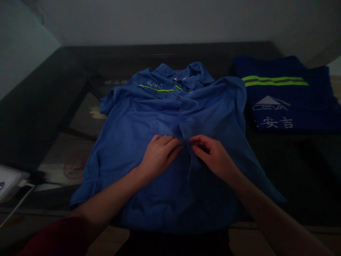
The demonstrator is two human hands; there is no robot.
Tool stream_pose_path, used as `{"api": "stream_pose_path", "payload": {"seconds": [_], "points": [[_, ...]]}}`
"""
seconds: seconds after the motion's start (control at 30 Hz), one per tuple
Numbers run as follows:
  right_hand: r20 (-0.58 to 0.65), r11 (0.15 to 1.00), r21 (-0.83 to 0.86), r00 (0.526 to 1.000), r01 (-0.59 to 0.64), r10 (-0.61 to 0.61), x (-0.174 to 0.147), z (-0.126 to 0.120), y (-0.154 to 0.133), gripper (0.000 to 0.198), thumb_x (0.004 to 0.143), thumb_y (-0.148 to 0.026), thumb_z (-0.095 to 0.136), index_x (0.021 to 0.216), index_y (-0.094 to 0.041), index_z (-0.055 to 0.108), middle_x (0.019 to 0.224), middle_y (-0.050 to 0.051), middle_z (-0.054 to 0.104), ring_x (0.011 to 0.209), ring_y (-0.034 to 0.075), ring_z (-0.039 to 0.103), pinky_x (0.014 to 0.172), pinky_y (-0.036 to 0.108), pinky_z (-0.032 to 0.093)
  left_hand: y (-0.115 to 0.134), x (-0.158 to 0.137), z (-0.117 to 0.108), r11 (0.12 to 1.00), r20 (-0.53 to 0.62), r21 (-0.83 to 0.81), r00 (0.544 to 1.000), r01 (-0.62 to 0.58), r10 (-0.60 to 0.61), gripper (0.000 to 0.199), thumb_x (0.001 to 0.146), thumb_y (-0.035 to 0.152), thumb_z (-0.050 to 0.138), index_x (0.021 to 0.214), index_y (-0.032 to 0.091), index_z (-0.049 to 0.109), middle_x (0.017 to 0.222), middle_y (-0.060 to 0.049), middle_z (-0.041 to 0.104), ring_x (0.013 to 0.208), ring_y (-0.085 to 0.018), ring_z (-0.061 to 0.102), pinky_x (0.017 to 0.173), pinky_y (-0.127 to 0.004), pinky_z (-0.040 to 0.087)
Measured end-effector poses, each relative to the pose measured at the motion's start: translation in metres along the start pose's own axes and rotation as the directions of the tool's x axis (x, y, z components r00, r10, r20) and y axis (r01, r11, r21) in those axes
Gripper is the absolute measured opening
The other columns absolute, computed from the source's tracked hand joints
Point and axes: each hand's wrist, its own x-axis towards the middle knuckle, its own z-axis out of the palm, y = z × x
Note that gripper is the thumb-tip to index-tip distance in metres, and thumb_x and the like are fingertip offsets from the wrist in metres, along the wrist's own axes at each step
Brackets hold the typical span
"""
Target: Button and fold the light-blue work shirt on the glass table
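A blue short-sleeved work shirt (133, 121) lies spread front side up, its collar toward the far side and its hem near me. Yellow-green piping and light lettering run across the chest. At the middle of the front placket, my left hand (161, 151) pinches one edge of the cloth. My right hand (213, 154) pinches the placket just beside it, fingertips almost meeting the left ones. The small spot between the fingertips is dark, so whether a button is there cannot be made out.
A folded dark blue garment (277, 94) with two yellow-green stripes and white lettering lies at the right on the dark table (87, 60). A white box with a cable (13, 183) sits at the left edge. Walls stand behind.
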Motion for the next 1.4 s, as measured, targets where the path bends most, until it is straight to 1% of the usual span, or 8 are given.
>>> {"api": "stream_pose_path", "payload": {"seconds": [0.13, 0.3, 0.4, 0.77, 0.97, 1.1, 1.23, 1.4], "points": [[0.020, 1.000, 0.028, 1.000, -0.012, 0.011, -0.001, 0.000, -0.002, 0.018, 0.080, -0.019, 0.054, 0.095, -0.018, 0.063, 0.081, 0.002, 0.067, 0.074, 0.015, 0.063, 0.067, 0.026, 0.049, 0.002, -0.001, -0.001, 0.999, -0.024, -0.024, 0.999, -0.026, 0.025, 0.022, 0.095, 0.029, 0.038, 0.093, 0.020, 0.058, 0.082, -0.003, 0.065, 0.077, -0.016, 0.059, 0.075, -0.032, 0.038], [0.043, 0.997, 0.067, 0.998, -0.040, 0.037, -0.003, 0.000, -0.005, 0.021, 0.081, -0.023, 0.054, 0.099, -0.017, 0.062, 0.072, 0.000, 0.061, 0.063, 0.012, 0.057, 0.057, 0.023, 0.044, 0.005, 0.000, -0.005, 0.998, -0.072, -0.016, 0.996, -0.053, 0.052, 0.021, 0.094, 0.025, 0.038, 0.094, 0.017, 0.058, 0.080, -0.003, 0.064, 0.075, -0.015, 0.058, 0.075, -0.031, 0.038], [0.054, 0.993, 0.096, 0.997, -0.065, 0.060, -0.004, 0.000, -0.006, 0.022, 0.080, -0.023, 0.054, 0.099, -0.016, 0.061, 0.071, 0.000, 0.059, 0.063, 0.012, 0.055, 0.056, 0.023, 0.042, 0.005, 0.000, -0.005, 0.998, -0.088, 0.009, 0.994, -0.067, 0.067, 0.021, 0.094, 0.025, 0.039, 0.093, 0.017, 0.059, 0.078, -0.003, 0.064, 0.074, -0.015, 0.058, 0.074, -0.030, 0.038], [0.121, 0.987, 0.132, 0.989, -0.096, 0.081, -0.004, 0.000, -0.006, 0.026, 0.080, -0.024, 0.054, 0.105, -0.016, 0.057, 0.064, -0.004, 0.053, 0.053, 0.009, 0.049, 0.048, 0.021, 0.038, 0.003, -0.001, -0.002, 0.997, -0.068, -0.002, 0.994, -0.081, 0.080, 0.020, 0.094, 0.025, 0.041, 0.093, 0.018, 0.059, 0.080, -0.003, 0.065, 0.075, -0.015, 0.058, 0.074, -0.030, 0.037], [0.100, 0.994, 0.113, 0.995, 0.007, -0.018, -0.001, -0.002, -0.004, 0.021, 0.088, -0.032, 0.050, 0.099, -0.018, 0.061, 0.068, -0.001, 0.061, 0.061, 0.012, 0.058, 0.056, 0.024, 0.046, 0.003, -0.002, -0.003, 0.997, -0.081, -0.022, 0.994, -0.073, 0.071, 0.022, 0.095, 0.026, 0.038, 0.095, 0.018, 0.059, 0.082, -0.003, 0.066, 0.077, -0.015, 0.059, 0.077, -0.030, 0.038], [0.023, 0.991, 0.091, 0.995, 0.098, -0.101, 0.000, 0.002, 0.001, 0.016, 0.087, -0.027, 0.052, 0.095, -0.018, 0.063, 0.078, 0.002, 0.066, 0.071, 0.014, 0.062, 0.063, 0.025, 0.050, 0.004, -0.001, -0.003, 0.996, -0.073, -0.014, 0.993, -0.092, 0.091, 0.023, 0.095, 0.025, 0.037, 0.096, 0.017, 0.058, 0.083, -0.004, 0.066, 0.077, -0.015, 0.059, 0.078, -0.031, 0.039], [-0.030, 0.968, -0.068, 0.969, 0.241, -0.244, -0.002, 0.004, 0.005, 0.017, 0.084, -0.017, 0.055, 0.098, -0.020, 0.064, 0.090, 0.003, 0.068, 0.083, 0.016, 0.064, 0.074, 0.028, 0.051, 0.005, -0.001, -0.002, 0.994, -0.071, -0.006, 0.992, -0.107, 0.106, 0.025, 0.096, 0.025, 0.034, 0.095, 0.016, 0.058, 0.083, -0.004, 0.066, 0.076, -0.016, 0.058, 0.078, -0.032, 0.040], [-0.020, 0.880, -0.299, 0.919, 0.370, -0.394, -0.004, 0.002, 0.008, 0.019, 0.086, -0.015, 0.052, 0.097, -0.022, 0.066, 0.093, 0.003, 0.069, 0.086, 0.018, 0.065, 0.079, 0.031, 0.051, 0.002, -0.001, -0.001, 0.994, -0.044, -0.020, 0.993, -0.112, 0.111, 0.024, 0.096, 0.025, 0.035, 0.098, 0.017, 0.058, 0.086, -0.005, 0.066, 0.079, -0.017, 0.059, 0.076, -0.031, 0.041]]}}
